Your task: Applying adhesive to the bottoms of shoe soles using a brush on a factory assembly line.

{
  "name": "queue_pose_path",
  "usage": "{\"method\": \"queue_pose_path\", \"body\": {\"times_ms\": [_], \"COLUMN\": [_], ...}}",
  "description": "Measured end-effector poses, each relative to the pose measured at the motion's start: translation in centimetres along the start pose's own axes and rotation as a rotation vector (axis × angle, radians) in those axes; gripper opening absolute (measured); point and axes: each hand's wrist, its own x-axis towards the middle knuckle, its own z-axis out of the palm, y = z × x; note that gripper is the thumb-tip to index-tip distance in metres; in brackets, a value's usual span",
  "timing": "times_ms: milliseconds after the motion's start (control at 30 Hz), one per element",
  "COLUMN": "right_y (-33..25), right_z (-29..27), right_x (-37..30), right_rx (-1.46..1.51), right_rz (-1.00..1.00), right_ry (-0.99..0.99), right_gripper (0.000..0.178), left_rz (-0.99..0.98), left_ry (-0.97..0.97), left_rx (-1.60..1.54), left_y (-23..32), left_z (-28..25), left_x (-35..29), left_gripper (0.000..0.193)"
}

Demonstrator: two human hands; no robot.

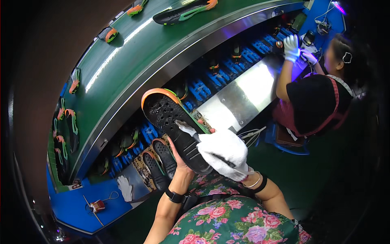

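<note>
A large black shoe sole [162, 116] with an orange and green rim lies across the palm of my bare left hand [183, 166]. The thumb grips its near edge, and fingertips show past its far edge. Closed in a white glove, my right hand [224, 154] holds a brush [187, 128] with whitish bristles. The bristle end rests on the sole's inner face, just below its cluster of holes. Left of my left hand, two similar soles [152, 166] lie side by side on a stained brown sheet [142, 173].
A green conveyor belt [134, 53] with several soles curves ahead behind a metal rail [162, 67]. Blue racks [201, 90] line the space below. At lower left are a white glove [124, 188] and blue table [75, 207]. A gloved co-worker [317, 97] sits at right.
</note>
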Motion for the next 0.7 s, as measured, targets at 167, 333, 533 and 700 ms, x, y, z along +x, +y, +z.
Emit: {"method": "queue_pose_path", "body": {"times_ms": [167, 333, 533, 700], "right_y": [-0.8, 0.4, -0.8, -0.6], "right_z": [0.9, -1.3, -0.3, -0.5], "right_x": [-0.2, 0.7, -1.1, -1.7], "right_rx": [0.074, -0.018, 0.218, 0.037], "right_rz": [-0.141, -0.042, -0.028, -0.047], "right_ry": [-0.178, -0.111, -0.236, -0.208], "right_gripper": [0.029, 0.025, 0.032, 0.030], "left_rz": [-0.156, -0.037, -0.109, -0.064], "left_ry": [-0.102, 0.007, -0.147, -0.163], "left_rx": [-0.080, -0.025, -0.044, -0.081], "left_y": [0.7, 0.6, 1.0, 0.9], "left_z": [0.3, 1.1, -0.3, -0.6], "left_x": [1.5, 2.5, 2.6, 2.0], "left_gripper": [0.098, 0.110, 0.107, 0.107]}}
